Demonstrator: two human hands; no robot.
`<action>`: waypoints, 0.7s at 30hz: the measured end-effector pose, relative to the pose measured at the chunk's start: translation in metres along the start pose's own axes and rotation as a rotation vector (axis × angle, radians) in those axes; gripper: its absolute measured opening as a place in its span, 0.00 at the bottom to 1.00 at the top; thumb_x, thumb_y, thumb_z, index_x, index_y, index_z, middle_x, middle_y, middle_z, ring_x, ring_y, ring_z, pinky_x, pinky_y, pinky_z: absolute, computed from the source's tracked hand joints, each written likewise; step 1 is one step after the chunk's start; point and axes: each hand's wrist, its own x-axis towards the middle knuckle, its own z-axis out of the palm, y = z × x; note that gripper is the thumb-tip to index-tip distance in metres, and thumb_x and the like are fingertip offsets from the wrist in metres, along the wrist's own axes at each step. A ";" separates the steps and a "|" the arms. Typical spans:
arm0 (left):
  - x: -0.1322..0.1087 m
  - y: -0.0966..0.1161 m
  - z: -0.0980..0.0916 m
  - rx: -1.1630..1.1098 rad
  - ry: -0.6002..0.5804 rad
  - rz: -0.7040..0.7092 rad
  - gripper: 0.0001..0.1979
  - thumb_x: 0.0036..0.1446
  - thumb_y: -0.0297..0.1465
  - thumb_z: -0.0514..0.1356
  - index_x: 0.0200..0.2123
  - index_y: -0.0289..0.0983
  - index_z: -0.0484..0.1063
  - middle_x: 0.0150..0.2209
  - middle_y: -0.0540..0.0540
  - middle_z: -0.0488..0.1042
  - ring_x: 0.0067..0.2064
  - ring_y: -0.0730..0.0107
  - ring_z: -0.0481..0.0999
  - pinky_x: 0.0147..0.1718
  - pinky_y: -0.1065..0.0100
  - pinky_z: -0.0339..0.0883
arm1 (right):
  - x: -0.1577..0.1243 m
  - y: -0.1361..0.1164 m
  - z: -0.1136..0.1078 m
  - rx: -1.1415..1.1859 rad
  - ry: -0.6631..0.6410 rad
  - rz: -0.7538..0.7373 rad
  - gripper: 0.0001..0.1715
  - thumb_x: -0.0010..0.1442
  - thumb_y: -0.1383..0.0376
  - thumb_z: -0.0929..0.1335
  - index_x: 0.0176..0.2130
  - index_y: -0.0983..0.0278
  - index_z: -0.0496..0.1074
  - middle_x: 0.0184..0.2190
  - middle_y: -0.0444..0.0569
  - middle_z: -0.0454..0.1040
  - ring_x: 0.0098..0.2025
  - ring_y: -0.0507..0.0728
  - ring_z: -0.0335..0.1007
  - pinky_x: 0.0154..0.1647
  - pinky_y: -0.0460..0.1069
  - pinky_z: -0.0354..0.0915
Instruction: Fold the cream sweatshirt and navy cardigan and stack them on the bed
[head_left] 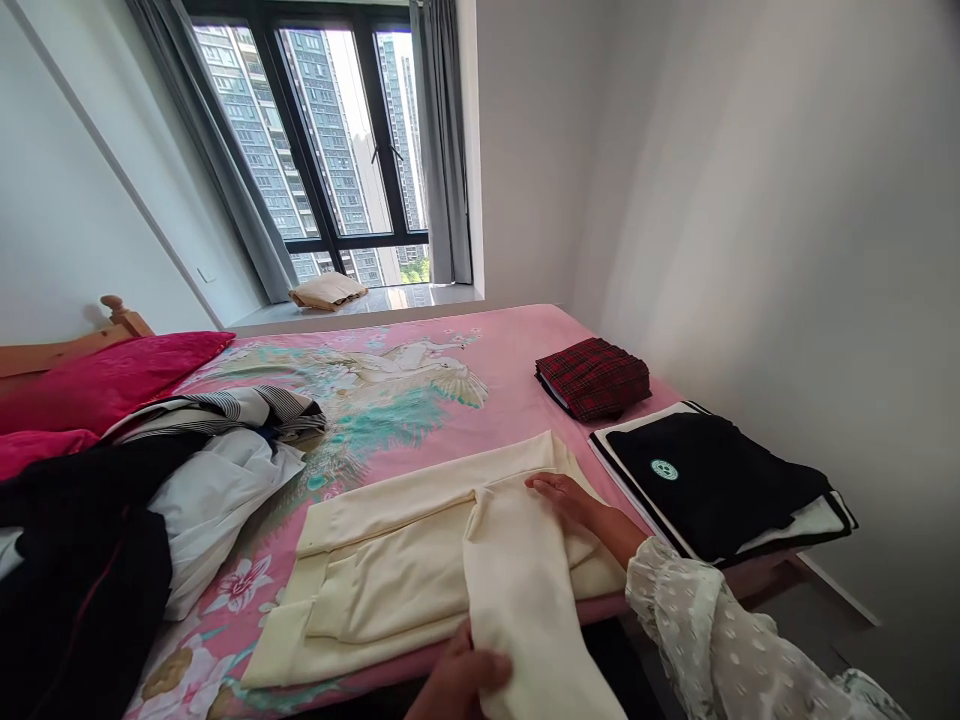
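A cream sweatshirt (405,570) lies partly folded near the front edge of the bed, its ribbed hem toward the left. One sleeve is laid across its body, and the other sleeve (525,590) hangs over the front edge toward me. My left hand (461,680) pinches that hanging sleeve by its left side, low in the picture. Resting on the top of the same sleeve, near the shoulder, is my right hand (566,500), with fingers stretched out and pressing on the fabric. The lower end of the sleeve is out of the picture.
Right of the sweatshirt is a stack of folded black and white clothes (712,480), with a folded red plaid garment (596,378) behind it. Loose dark and white clothes (217,490) heap at the left, before red pillows (112,375). A folded beige cloth (328,290) sits on the windowsill.
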 end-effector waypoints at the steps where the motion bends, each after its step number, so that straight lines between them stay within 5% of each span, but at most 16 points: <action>1: 0.002 0.016 0.008 -0.060 0.000 0.050 0.17 0.41 0.28 0.62 0.39 0.33 0.76 0.36 0.39 0.79 0.48 0.47 0.74 0.52 0.50 0.63 | 0.002 0.002 -0.002 0.023 0.013 -0.001 0.25 0.59 0.51 0.58 0.42 0.63 0.74 0.46 0.53 0.74 0.50 0.60 0.67 0.56 0.56 0.59; 5: 0.017 0.089 0.008 -0.305 0.070 0.342 0.12 0.51 0.27 0.53 0.32 0.34 0.77 0.33 0.42 0.80 0.44 0.56 0.77 0.49 0.55 0.68 | 0.008 0.011 -0.010 0.069 0.039 0.001 0.27 0.59 0.54 0.55 0.41 0.66 0.73 0.43 0.53 0.74 0.48 0.60 0.68 0.52 0.56 0.61; 9: 0.041 0.136 -0.031 -0.552 0.244 0.719 0.17 0.58 0.29 0.46 0.45 0.36 0.71 0.43 0.42 0.78 0.48 0.58 0.75 0.43 0.57 0.73 | 0.014 0.019 -0.012 0.049 0.019 0.017 0.20 0.52 0.62 0.58 0.41 0.64 0.71 0.39 0.48 0.75 0.43 0.58 0.70 0.45 0.52 0.65; 13: 0.056 0.120 -0.089 -0.628 0.611 0.501 0.20 0.60 0.33 0.41 0.48 0.32 0.63 0.41 0.35 0.74 0.44 0.57 0.77 0.35 0.55 0.74 | 0.024 0.028 -0.008 -0.037 0.069 0.053 0.23 0.47 0.66 0.61 0.44 0.64 0.69 0.44 0.50 0.73 0.47 0.59 0.68 0.50 0.53 0.63; 15: 0.056 0.100 -0.115 -0.335 0.719 0.376 0.15 0.57 0.31 0.46 0.43 0.33 0.65 0.37 0.37 0.75 0.38 0.60 0.78 0.35 0.56 0.73 | 0.029 0.032 -0.007 -0.088 0.084 0.066 0.23 0.47 0.66 0.62 0.45 0.64 0.69 0.45 0.51 0.73 0.48 0.59 0.68 0.52 0.54 0.61; 17: 0.053 0.089 -0.134 0.208 0.830 0.380 0.13 0.53 0.33 0.51 0.39 0.34 0.67 0.34 0.40 0.75 0.32 0.63 0.77 0.32 0.59 0.71 | 0.033 0.034 -0.008 -0.137 0.083 0.072 0.22 0.49 0.65 0.63 0.45 0.64 0.70 0.45 0.52 0.72 0.47 0.59 0.68 0.52 0.54 0.61; 19: 0.049 0.094 -0.146 0.678 0.948 0.433 0.16 0.51 0.39 0.54 0.39 0.34 0.69 0.33 0.41 0.75 0.32 0.62 0.75 0.31 0.60 0.69 | 0.036 0.034 -0.009 -0.188 0.074 0.076 0.21 0.51 0.63 0.63 0.45 0.65 0.70 0.44 0.53 0.72 0.46 0.59 0.69 0.51 0.54 0.62; 21: 0.046 0.114 -0.155 0.922 1.042 0.478 0.19 0.49 0.42 0.56 0.40 0.36 0.69 0.38 0.41 0.75 0.39 0.58 0.74 0.38 0.59 0.68 | 0.038 0.032 -0.009 -0.243 0.069 0.080 0.21 0.52 0.61 0.63 0.45 0.65 0.71 0.42 0.53 0.73 0.45 0.59 0.69 0.50 0.54 0.62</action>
